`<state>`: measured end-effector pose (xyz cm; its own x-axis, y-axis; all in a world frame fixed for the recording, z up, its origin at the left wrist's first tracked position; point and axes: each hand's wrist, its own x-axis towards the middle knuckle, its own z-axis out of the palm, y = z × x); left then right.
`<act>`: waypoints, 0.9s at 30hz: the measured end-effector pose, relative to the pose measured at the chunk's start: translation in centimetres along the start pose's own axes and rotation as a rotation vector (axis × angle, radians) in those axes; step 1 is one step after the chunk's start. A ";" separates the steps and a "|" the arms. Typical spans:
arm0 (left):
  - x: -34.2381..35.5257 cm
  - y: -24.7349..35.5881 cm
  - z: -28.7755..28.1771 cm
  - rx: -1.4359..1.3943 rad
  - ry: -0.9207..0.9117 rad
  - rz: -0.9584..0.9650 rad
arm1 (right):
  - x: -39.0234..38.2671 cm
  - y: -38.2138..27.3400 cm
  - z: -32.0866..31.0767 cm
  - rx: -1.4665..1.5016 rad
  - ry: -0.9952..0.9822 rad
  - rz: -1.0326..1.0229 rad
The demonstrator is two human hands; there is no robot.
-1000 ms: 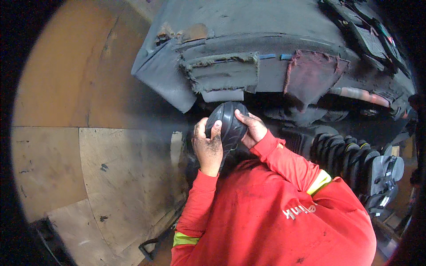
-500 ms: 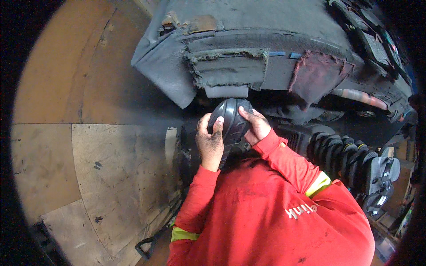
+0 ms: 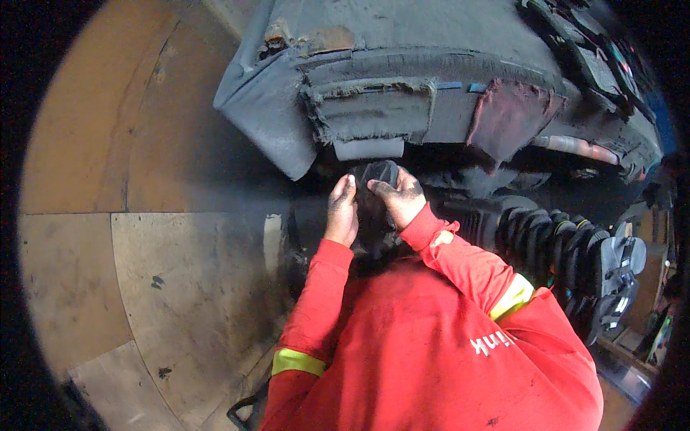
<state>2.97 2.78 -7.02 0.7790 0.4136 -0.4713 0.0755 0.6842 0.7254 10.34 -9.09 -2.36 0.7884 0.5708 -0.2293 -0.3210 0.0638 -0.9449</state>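
Observation:
Both my hands are closed round a black sandal (image 3: 377, 172), seen mostly end-on and in shadow. My left hand (image 3: 343, 208) grips its left side, thumb on the near face. My right hand (image 3: 402, 197) holds the right side with the thumb laid across it. The sandal sits just below a pale grey strip (image 3: 369, 149) at the lower edge of a dust-covered, cloth-padded machine cover (image 3: 402, 65). Whether the sandal touches anything under the cover cannot be made out. Dark dust coats my fingers.
To the right stands a row of black sandals (image 3: 553, 237), ending in a grey one (image 3: 622, 262). More sandals (image 3: 596, 61) lie on top of the cover at the far right. Ragged cloth patches (image 3: 514, 118) hang from its front. Wooden boards (image 3: 187, 287) spread at left.
The sandal has tipped and turned, so less of its length shows. My hands have shifted round it, and the left hand has risen slightly.

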 end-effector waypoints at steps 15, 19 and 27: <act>-2.0 4.6 3.5 0.415 -0.094 0.340 | -4.1 -0.3 -0.1 0.667 0.089 -0.089; -3.2 4.3 3.5 0.564 -0.014 0.459 | -3.6 0.0 -1.4 0.714 0.033 -0.086; -5.9 4.2 1.8 0.656 -0.029 0.511 | -2.9 0.7 -2.0 0.612 0.029 0.030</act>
<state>-0.19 2.14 -0.26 0.8308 0.5565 0.0024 0.0486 -0.0768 0.9959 8.83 -12.35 -2.82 0.7853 0.5580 -0.2684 -0.5801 0.5114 -0.6340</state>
